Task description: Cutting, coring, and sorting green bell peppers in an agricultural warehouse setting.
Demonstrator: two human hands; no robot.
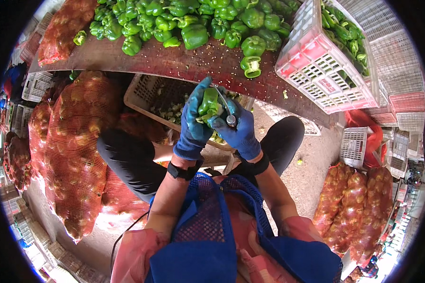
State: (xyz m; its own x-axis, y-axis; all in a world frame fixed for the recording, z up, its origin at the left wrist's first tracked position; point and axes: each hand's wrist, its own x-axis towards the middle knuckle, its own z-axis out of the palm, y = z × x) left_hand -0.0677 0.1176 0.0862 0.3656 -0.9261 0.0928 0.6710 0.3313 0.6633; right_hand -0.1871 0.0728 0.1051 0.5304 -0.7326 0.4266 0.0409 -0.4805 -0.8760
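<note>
Both of your forearms rise from the lower edge and lean inward, so your hands meet close together in front of you, between your spread, bent knees. Your left forearm (171, 198) angles up and slightly right, your right forearm (277, 191) up and left. Each wrist is ringed by a dark band, and both hands wear blue gloves. Your left hand (192, 123) is cupped, palm turned inward, its long fingers (199, 90) pointing up and away from you. Your right hand (243, 129) is curled into a grip, its thumb (216, 123) reaching across toward the left.
</note>
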